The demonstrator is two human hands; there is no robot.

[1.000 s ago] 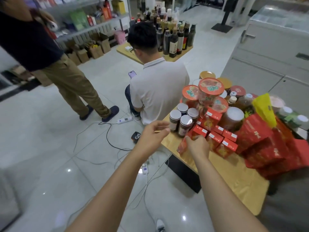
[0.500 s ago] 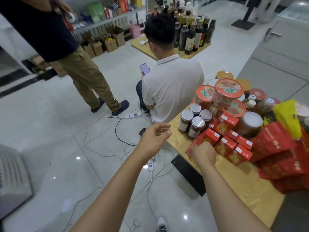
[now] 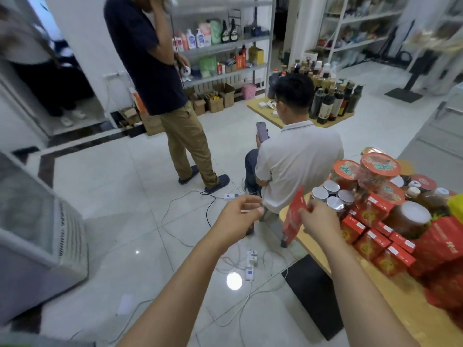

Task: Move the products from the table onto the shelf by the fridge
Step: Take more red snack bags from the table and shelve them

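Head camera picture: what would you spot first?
A heap of red boxes and jars crowds the table at the right. At its edge the right hand holds a red packet upright. Behind, a person in a white shirt sits looking at a phone.

A flat red packet (image 3: 293, 221) hung nearly upright just off the desk (image 3: 390, 296) corner, pinched near its top by the right hand (image 3: 319, 221). On the desk stood four silver-lidded dark jars (image 3: 333, 199) and stacked red-lidded tubs (image 3: 375, 171), with small red boxes (image 3: 370, 236) and red bags (image 3: 441, 244) crowded beside them.
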